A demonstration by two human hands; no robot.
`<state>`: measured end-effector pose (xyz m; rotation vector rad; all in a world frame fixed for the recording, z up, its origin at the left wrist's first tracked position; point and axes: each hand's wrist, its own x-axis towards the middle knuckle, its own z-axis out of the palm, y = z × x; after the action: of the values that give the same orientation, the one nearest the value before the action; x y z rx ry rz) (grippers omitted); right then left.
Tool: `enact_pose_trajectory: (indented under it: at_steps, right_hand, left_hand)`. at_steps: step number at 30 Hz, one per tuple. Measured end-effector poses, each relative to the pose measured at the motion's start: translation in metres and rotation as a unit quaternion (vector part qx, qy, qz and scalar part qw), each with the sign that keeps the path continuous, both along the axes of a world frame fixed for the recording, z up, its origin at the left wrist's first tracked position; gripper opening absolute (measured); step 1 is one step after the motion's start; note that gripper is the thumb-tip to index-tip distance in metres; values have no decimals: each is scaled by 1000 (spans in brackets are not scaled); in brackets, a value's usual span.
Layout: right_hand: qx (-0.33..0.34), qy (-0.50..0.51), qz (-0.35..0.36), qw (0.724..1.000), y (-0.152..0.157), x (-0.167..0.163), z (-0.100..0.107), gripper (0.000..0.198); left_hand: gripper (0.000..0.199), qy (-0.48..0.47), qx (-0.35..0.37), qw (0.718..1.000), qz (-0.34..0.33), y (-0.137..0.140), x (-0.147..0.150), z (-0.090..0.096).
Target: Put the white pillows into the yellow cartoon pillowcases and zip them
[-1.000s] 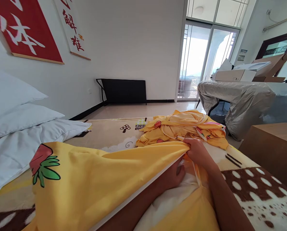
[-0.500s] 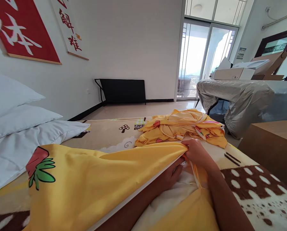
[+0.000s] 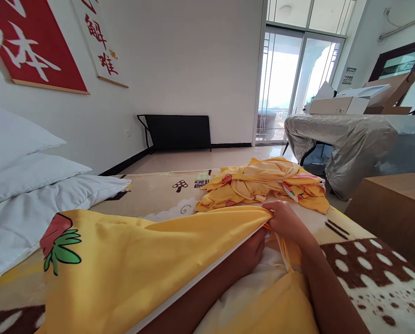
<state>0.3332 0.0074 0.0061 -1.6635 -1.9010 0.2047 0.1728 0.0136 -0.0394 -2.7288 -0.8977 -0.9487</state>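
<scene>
A yellow pillowcase (image 3: 124, 260) with a strawberry print is stretched across the front of the bed. My right hand (image 3: 282, 218) is closed on its pulled-up corner, pinching the cloth at the edge of the opening. My left hand (image 3: 254, 248) reaches into the opening, just below the right hand. Its fingers look curled, but their tips are hidden by the cloth, so what they hold does not show. A white pillow (image 3: 242, 287) shows inside the opening under my forearms, partly covered by yellow cloth.
Crumpled yellow bedding (image 3: 263, 183) lies farther back on the patterned bed cover (image 3: 377, 273). White pillows (image 3: 36, 171) are stacked at the left. Two thin dark strips (image 3: 337, 229) rest at the right. Beyond are a cardboard box (image 3: 395, 213) and a plastic-covered table (image 3: 353, 139).
My left hand has turned and curled a little, moving slightly up toward the right hand; its thumb is less visible. The right hand keeps its hold on the pillowcase.
</scene>
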Motion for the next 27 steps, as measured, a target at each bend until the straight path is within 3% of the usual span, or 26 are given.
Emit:
enact_pose_trajectory:
  at_steps: [11,19,24,27]
  right_hand:
    - [4,12,18,1000,-1,-2,0,17]
    - [9,37,23,999,-3,-5,3,21]
    - [11,39,37,998,-4,-5,4,19]
    - [5,50,53,997,-4,-6,4,19]
  left_hand:
    - [36,4,-97,995,-1,0,3,3]
    - [41,-10,-74,997,10,-2,0,7]
    - [38,-111,-2,991,78,5,0,-13]
    - [46,-148,-29,986,70,11,-1,-26]
